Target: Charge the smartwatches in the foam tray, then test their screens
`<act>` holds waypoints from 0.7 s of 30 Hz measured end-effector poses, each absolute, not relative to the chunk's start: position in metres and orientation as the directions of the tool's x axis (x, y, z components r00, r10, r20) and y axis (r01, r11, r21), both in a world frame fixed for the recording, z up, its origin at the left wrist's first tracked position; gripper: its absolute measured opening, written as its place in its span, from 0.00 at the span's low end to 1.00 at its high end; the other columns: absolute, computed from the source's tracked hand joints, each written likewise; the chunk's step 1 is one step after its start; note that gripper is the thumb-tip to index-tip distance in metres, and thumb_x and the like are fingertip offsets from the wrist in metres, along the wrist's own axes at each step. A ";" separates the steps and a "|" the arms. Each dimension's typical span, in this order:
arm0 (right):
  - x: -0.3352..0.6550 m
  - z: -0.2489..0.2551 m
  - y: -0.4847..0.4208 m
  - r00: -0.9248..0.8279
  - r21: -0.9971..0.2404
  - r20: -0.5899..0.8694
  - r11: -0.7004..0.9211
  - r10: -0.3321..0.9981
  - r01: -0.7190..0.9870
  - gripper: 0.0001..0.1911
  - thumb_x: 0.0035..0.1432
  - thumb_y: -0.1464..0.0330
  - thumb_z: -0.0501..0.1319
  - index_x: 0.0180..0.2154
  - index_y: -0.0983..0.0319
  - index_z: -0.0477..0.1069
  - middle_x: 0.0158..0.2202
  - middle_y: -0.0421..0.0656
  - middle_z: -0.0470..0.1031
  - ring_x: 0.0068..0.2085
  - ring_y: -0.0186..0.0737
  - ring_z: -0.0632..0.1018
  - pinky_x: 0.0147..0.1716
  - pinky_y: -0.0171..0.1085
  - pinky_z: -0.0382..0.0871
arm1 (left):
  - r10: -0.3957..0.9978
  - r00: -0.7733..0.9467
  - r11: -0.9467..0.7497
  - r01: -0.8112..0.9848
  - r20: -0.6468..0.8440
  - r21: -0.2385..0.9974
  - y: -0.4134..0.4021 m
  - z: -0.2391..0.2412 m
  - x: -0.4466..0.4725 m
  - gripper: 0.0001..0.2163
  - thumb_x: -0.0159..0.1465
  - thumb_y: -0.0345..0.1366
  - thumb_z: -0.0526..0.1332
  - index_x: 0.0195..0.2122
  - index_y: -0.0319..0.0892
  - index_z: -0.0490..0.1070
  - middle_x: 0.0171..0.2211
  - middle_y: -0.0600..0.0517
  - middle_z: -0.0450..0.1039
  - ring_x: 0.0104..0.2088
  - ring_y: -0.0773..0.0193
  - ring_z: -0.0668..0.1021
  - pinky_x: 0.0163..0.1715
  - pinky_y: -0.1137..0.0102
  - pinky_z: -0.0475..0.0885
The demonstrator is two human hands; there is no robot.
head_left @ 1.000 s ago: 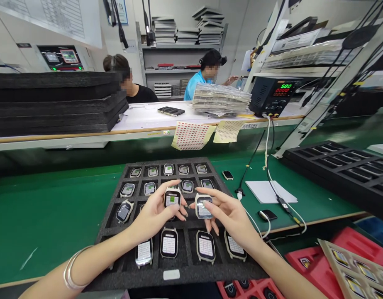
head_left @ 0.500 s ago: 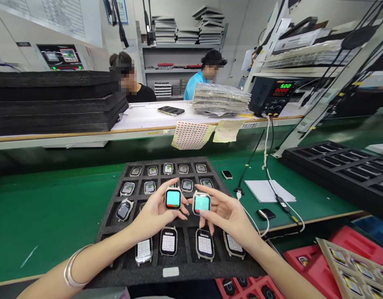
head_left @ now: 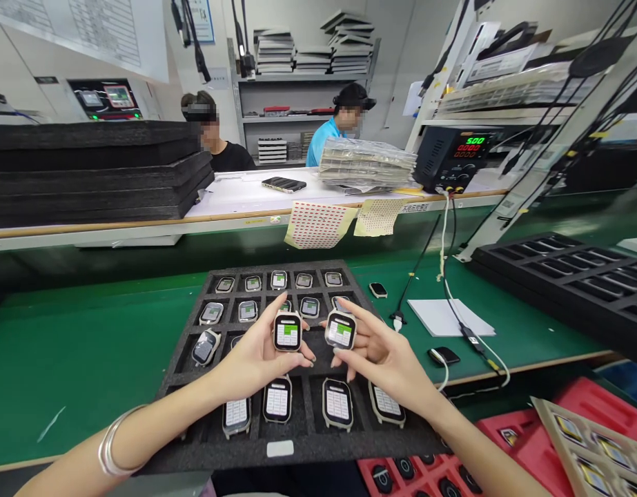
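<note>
My left hand is closed around a smartwatch case, its lit face toward me. A second smartwatch case sits between the thumb and fingers of my right hand. Both screens show a white grid with a green block at the top. The two watches are held side by side above a black foam tray. More strapless watches lie in the tray's compartments, among them a front-row watch with a white grid on its screen. My forearms and hands hide some of the compartments.
Right of the tray lie a small watch, white paper, cables and a black charging piece. A power supply and black foam stack stand on the shelf. Red trays are at lower right. Two people sit beyond.
Both held screens have gone from cyan with a red strip to a white grid with green. The right-hand watch has moved slightly up and right, and my right thumb has come off its screen.
</note>
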State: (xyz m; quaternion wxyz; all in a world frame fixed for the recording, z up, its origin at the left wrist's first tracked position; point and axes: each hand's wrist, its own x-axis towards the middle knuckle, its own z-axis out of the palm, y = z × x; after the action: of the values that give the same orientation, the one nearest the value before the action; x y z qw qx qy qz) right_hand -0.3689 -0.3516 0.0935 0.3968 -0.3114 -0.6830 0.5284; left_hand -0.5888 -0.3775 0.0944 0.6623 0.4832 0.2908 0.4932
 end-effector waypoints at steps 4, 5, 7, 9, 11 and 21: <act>-0.341 0.090 -0.334 -0.405 -0.834 0.274 0.425 0.872 0.352 0.27 0.57 0.64 0.63 0.57 0.58 0.61 0.38 0.45 0.73 0.27 0.38 0.74 0.27 0.39 0.75 | 0.927 0.369 0.012 -0.218 0.072 0.976 -0.371 0.101 -0.582 0.35 0.61 0.33 0.63 0.64 0.49 0.42 0.43 0.48 0.69 0.39 0.60 0.79 0.44 0.61 0.73; -0.334 0.090 -0.329 -0.401 -0.770 0.295 0.464 0.867 0.437 0.26 0.56 0.63 0.64 0.55 0.58 0.64 0.36 0.44 0.72 0.26 0.36 0.72 0.27 0.39 0.74 | 0.921 0.385 -0.007 -0.133 0.058 0.991 -0.367 0.102 -0.579 0.33 0.62 0.33 0.62 0.64 0.48 0.43 0.41 0.48 0.71 0.38 0.60 0.79 0.42 0.62 0.74; -0.322 0.090 -0.320 -0.446 -0.667 0.303 0.522 0.842 0.532 0.23 0.55 0.62 0.65 0.52 0.58 0.68 0.38 0.45 0.71 0.27 0.37 0.71 0.26 0.38 0.72 | 0.895 0.446 -0.054 0.081 0.013 0.995 -0.359 0.101 -0.571 0.29 0.62 0.35 0.60 0.62 0.45 0.47 0.32 0.51 0.73 0.28 0.62 0.79 0.31 0.66 0.75; -0.317 0.091 -0.316 -0.529 -0.612 0.287 0.578 0.798 0.540 0.21 0.55 0.63 0.65 0.50 0.58 0.69 0.42 0.46 0.70 0.34 0.41 0.73 0.31 0.38 0.72 | 0.867 0.498 -0.165 0.285 0.001 0.944 -0.349 0.098 -0.561 0.25 0.62 0.38 0.60 0.58 0.43 0.54 0.22 0.56 0.71 0.18 0.64 0.75 0.20 0.71 0.70; -0.315 0.092 -0.315 -0.607 -0.563 0.273 0.636 0.746 0.528 0.21 0.56 0.64 0.64 0.52 0.58 0.68 0.46 0.47 0.68 0.43 0.46 0.72 0.41 0.42 0.71 | 0.853 0.518 -0.329 0.430 0.069 0.841 -0.340 0.092 -0.552 0.21 0.60 0.40 0.61 0.53 0.42 0.61 0.20 0.58 0.69 0.18 0.64 0.73 0.19 0.71 0.67; -0.299 0.090 -0.310 -0.692 -0.502 0.179 0.670 0.700 0.547 0.17 0.62 0.60 0.58 0.52 0.57 0.69 0.53 0.49 0.63 0.56 0.50 0.65 0.55 0.47 0.61 | 0.794 0.584 -0.599 0.707 0.168 0.377 -0.336 0.092 -0.543 0.14 0.62 0.43 0.59 0.45 0.40 0.66 0.42 0.42 0.69 0.44 0.45 0.71 0.42 0.54 0.68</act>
State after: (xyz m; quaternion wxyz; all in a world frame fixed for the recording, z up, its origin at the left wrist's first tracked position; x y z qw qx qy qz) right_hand -0.2988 -0.3104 0.0904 0.1814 -0.3482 -0.8955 0.2096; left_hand -0.5429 -0.3364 0.0921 0.1359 0.8794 0.4267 0.1615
